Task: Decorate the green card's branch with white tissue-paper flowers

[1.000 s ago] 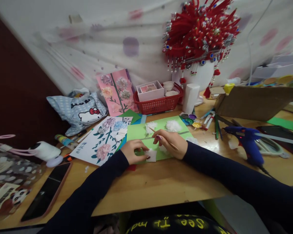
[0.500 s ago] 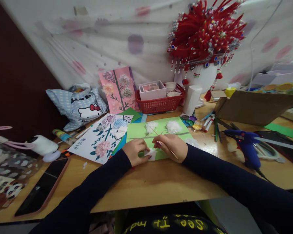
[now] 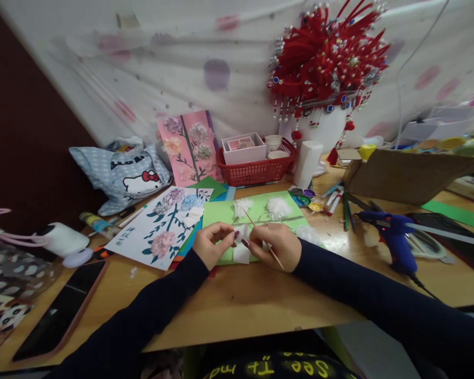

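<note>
Over the near edge of a green sheet [image 3: 217, 211], my left hand [image 3: 215, 243] pinches a small piece of white tissue [image 3: 241, 231]. My right hand [image 3: 276, 246] is closed round a thin wooden stick [image 3: 275, 256], its fingertips close to the same tissue. Below the fingertips a white paper square [image 3: 241, 255] lies on the sheet. White fluffy tufts [image 3: 278, 208] sit on the sheet's upper part, and another lies at its right, beside a drawn branch.
A white flower picture [image 3: 138, 243] lies left of the sheet. Behind stands a red basket [image 3: 256, 171]. A blue glue gun [image 3: 398, 242] and a cardboard box [image 3: 411, 176] are at the right, a phone [image 3: 61, 310] at the left.
My left hand has lifted off the paper square, with a bit of tissue now between its fingertips. My right hand, still with the stick, has moved slightly nearer to me. The view has shifted a little.
</note>
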Tool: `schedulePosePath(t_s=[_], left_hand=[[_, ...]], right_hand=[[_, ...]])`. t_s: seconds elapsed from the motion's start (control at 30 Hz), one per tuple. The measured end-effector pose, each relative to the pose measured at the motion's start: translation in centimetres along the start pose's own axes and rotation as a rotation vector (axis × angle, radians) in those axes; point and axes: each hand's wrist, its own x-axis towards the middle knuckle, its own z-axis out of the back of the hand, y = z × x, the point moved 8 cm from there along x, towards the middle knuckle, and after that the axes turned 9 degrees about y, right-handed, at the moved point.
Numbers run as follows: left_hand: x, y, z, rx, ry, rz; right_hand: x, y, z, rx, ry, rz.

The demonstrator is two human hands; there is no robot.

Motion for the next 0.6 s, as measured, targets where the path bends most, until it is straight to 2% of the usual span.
schedulePosePath(t_s=[0.2, 0.33, 0.6], left_hand=[[-0.5, 0.2, -1.8, -0.257, 0.111, 0.059], [-0.5, 0.5, -2.0, -0.318, 0.131, 0.111], [-0.5, 0.9, -2.4, -0.381, 0.161, 0.175]], right_hand=[[-0.2, 0.1, -0.3, 0.166, 0.052, -0.076], [-0.2, 0.2, -0.5, 0.274, 0.109, -0.069], [-0.2, 0.1, -1.2, 0.317, 0.171, -0.08]])
